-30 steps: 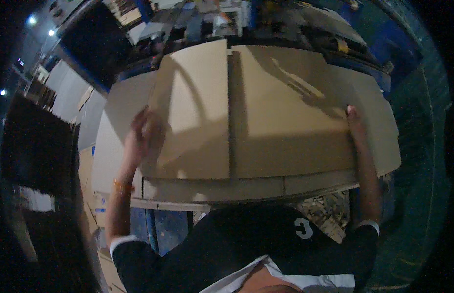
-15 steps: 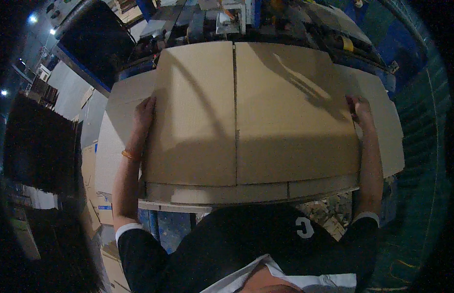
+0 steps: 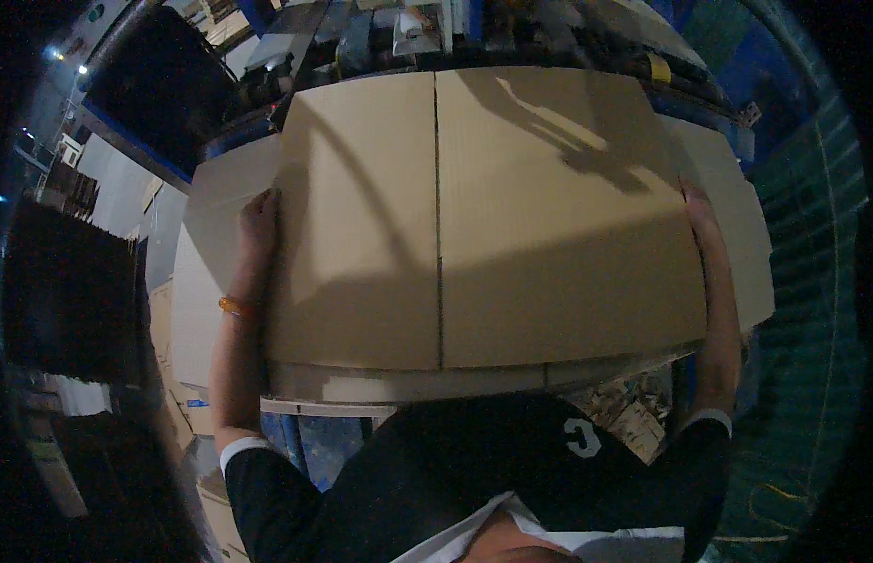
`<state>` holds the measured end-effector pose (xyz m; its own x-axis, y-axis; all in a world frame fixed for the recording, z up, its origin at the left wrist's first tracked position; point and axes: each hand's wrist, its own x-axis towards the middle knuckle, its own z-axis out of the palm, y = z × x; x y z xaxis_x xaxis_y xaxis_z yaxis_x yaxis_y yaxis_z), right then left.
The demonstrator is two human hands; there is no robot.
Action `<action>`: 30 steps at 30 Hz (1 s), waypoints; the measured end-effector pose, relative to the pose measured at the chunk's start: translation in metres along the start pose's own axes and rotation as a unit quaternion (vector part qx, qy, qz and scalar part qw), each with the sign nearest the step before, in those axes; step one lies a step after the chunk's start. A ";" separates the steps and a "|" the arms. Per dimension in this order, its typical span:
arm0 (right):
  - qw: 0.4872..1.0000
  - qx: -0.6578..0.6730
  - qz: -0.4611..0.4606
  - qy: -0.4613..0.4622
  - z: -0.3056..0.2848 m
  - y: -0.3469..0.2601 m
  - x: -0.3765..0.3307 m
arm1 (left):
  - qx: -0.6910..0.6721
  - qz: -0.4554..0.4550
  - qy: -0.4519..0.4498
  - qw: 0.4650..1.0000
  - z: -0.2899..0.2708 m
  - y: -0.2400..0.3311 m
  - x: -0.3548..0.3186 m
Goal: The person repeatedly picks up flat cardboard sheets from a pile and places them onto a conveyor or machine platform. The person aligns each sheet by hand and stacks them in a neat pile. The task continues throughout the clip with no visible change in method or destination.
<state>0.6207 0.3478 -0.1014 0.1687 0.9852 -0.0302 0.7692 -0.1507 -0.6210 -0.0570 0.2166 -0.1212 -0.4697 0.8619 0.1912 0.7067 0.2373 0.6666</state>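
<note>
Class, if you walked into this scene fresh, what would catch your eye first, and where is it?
A big flat brown cardboard box with a centre seam between its two top flaps fills the middle of the view. The left hand grips its left edge and the right hand its right edge, and an orange wristband circles the left wrist.

one head-worn fisheye view looks steeply down, close over a flat cardboard sheet (image 3: 474,225); rim probably too dark.
</note>
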 end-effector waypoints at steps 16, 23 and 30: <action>0.963 -0.185 -0.136 0.140 0.005 -0.041 -0.052 | 0.108 0.059 0.022 0.992 -0.008 0.062 -0.030; 0.914 -0.268 -0.274 -0.133 -0.011 -0.027 -0.193 | 0.166 0.319 -0.220 0.907 -0.044 0.109 -0.171; 0.879 -0.263 -0.394 -0.056 0.008 -0.049 -0.155 | 0.156 0.367 -0.139 0.906 -0.029 0.087 -0.136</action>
<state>0.5523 0.2026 -0.0725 -0.5837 0.7976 0.1524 0.8031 0.5947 -0.0368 0.0530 0.1072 -0.0681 0.3092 0.9082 0.2822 0.9103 -0.3685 0.1884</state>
